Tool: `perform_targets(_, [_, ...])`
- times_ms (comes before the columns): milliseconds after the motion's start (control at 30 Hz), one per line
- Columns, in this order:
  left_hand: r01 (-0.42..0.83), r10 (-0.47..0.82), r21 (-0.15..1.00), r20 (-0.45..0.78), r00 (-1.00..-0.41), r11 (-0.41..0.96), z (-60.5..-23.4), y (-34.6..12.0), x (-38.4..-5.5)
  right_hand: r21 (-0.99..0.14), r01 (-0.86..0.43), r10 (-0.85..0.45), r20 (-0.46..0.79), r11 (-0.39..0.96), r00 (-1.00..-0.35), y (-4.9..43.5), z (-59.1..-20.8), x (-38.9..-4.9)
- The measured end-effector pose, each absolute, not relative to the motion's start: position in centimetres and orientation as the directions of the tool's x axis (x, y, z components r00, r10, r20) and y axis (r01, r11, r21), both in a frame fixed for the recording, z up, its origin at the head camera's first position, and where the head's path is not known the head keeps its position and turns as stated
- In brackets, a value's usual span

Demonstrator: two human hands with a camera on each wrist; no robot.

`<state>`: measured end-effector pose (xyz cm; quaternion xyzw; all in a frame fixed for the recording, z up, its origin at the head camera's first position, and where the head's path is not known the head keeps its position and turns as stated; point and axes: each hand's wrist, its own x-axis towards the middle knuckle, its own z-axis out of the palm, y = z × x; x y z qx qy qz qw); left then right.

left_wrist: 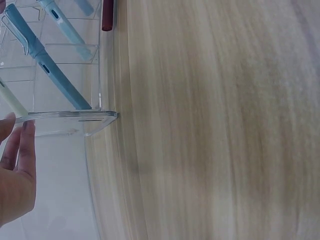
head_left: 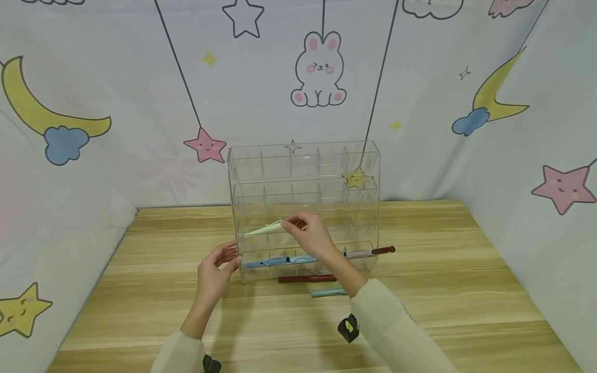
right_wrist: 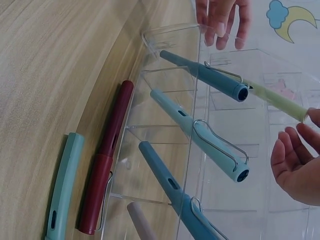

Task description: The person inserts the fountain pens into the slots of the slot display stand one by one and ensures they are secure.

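A clear acrylic rack (head_left: 305,194) with rows of small compartments stands on the table. My left hand (head_left: 215,272) grips its left side panel low down, thumb and fingers at the edge (left_wrist: 75,115). My right hand (head_left: 314,238) pinches one end of a pale green pen (head_left: 263,228), which slants down to the left into the second row from the bottom. Along the bottom row lean a blue pen (right_wrist: 220,82), a light blue pen (right_wrist: 215,147), another blue pen (right_wrist: 172,185) and a pinkish pen (head_left: 359,254) with a brown-red end.
On the table before the rack lie a dark red pen (head_left: 308,278) and a mint pen (head_left: 328,293), partly behind the right forearm in the head view. A printed white curtain (head_left: 261,93) hangs behind the wooden table (head_left: 420,305) and at its sides.
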<state>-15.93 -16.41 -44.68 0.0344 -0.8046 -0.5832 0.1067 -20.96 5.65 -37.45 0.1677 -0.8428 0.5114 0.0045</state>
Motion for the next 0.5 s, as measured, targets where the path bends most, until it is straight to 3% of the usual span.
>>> perform_targets(500, [0.075, -0.18, 0.942, 0.14, -0.974, 0.329, -44.74, -16.44, -15.98, -0.857, -0.334, -0.328, 0.209, 0.392, -0.921, 5.89, -37.59, -20.85])
